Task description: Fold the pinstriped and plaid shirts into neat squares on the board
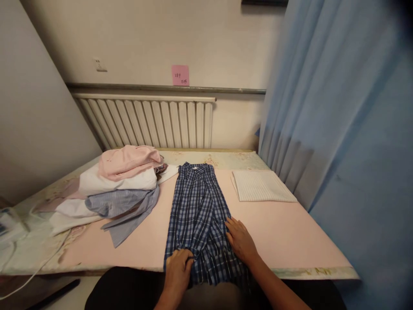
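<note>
Pink worktop, radiator wall behind. Blue plaid shirt lies folded narrow at centre; left hand pinches its hem, right hand flat, fingers spread, beside. Step: lengthwise fold; next needs hem lifted toward collar.

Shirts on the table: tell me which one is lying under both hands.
The dark blue plaid shirt, spread lengthwise mid-table. The left hand and right hand rest on its near end; the others sit heaped at left.

A pink sticky note on the wall bears handwritten digits too small to read.
</note>
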The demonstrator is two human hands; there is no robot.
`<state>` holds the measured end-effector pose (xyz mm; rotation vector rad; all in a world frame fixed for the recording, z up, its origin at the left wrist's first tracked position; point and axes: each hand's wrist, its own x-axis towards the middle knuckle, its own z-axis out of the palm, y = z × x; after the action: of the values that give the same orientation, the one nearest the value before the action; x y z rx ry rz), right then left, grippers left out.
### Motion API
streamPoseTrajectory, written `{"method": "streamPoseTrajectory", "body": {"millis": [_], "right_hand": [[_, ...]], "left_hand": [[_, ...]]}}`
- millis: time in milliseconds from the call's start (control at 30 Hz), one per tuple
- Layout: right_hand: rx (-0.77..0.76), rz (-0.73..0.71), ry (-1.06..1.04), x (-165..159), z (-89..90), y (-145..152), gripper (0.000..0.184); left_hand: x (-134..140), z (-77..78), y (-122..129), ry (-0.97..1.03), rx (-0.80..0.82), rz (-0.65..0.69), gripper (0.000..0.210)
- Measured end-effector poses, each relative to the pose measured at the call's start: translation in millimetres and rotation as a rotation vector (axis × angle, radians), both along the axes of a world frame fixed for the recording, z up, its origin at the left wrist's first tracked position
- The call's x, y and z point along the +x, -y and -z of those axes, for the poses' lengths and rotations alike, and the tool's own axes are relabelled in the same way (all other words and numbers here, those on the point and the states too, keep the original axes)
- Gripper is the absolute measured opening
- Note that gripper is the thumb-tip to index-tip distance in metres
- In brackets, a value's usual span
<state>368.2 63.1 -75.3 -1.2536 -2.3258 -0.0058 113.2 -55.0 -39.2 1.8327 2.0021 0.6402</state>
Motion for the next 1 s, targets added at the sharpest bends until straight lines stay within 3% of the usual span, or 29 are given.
{"method": "streamPoseTrajectory", "body": {"millis": [1000], "right_hand": [[0.009,-0.003,0.005,0,2.6,0,0.041]], "left_hand": [[-1,11.5,3,-0.006,0.053,0.017,0.015]]}}
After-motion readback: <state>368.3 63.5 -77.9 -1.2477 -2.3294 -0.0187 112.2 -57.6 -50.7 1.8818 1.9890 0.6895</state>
